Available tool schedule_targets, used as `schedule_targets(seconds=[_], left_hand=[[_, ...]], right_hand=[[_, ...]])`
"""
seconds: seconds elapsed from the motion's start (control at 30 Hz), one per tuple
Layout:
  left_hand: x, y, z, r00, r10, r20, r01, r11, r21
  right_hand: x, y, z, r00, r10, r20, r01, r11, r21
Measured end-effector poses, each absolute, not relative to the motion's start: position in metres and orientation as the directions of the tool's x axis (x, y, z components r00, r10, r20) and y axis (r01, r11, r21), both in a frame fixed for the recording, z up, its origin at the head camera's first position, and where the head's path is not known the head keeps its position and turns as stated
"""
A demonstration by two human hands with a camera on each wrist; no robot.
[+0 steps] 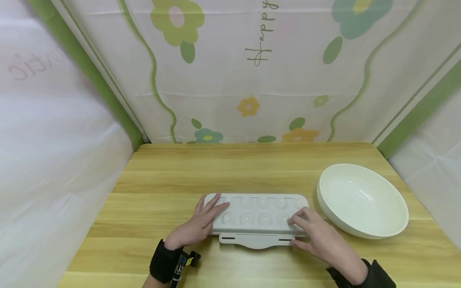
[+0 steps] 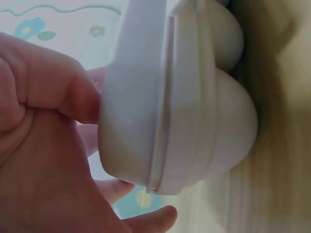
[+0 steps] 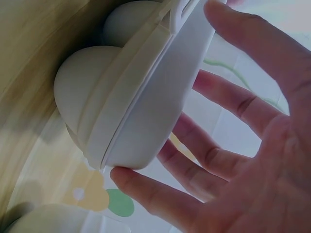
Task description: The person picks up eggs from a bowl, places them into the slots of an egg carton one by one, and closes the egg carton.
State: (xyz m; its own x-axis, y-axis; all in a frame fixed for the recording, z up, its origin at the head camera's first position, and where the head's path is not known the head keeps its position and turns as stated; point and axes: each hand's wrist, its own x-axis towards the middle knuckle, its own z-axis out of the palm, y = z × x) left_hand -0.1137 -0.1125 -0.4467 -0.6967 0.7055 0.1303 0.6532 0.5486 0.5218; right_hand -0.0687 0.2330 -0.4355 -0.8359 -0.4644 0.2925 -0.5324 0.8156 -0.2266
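Note:
A white egg box (image 1: 255,210), its lid moulded with two rows of round domes, lies lengthwise on the table. Along its front edge a latch flap (image 1: 256,241) with two slots sticks out. My left hand (image 1: 197,225) rests spread on the lid's left end, fingertips on top. At the right end, my right hand (image 1: 317,236) touches the lid with its fingertips, its thumb beside the flap's right end. From the left wrist, rounded cups (image 2: 235,124) bulge under the box; in the right wrist view the fingers (image 3: 233,99) reach around its end, loosely extended. The box's contents are hidden.
A large white bowl (image 1: 361,200) stands on the wooden table (image 1: 173,168) to the right, close to my right hand. White cloth with printed flowers (image 1: 248,106) hangs behind the table's back edge, and plain cloth hangs at both sides.

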Motion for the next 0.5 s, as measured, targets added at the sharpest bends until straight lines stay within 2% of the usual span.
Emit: schedule_targets(seconds=[0.23, 0.5], left_hand=[[-0.110, -0.112, -0.435, -0.738, 0.674, 0.027, 0.574, 0.607, 0.549], [-0.112, -0.106, -0.426, -0.730, 0.684, -0.020, 0.552, 0.606, 0.573]], right_hand=[[-0.070, 0.234, -0.435, -0.835, -0.469, 0.288, -0.535, 0.814, -0.226], [-0.069, 0.234, -0.435, -0.836, -0.471, 0.281, -0.536, 0.811, -0.234]])
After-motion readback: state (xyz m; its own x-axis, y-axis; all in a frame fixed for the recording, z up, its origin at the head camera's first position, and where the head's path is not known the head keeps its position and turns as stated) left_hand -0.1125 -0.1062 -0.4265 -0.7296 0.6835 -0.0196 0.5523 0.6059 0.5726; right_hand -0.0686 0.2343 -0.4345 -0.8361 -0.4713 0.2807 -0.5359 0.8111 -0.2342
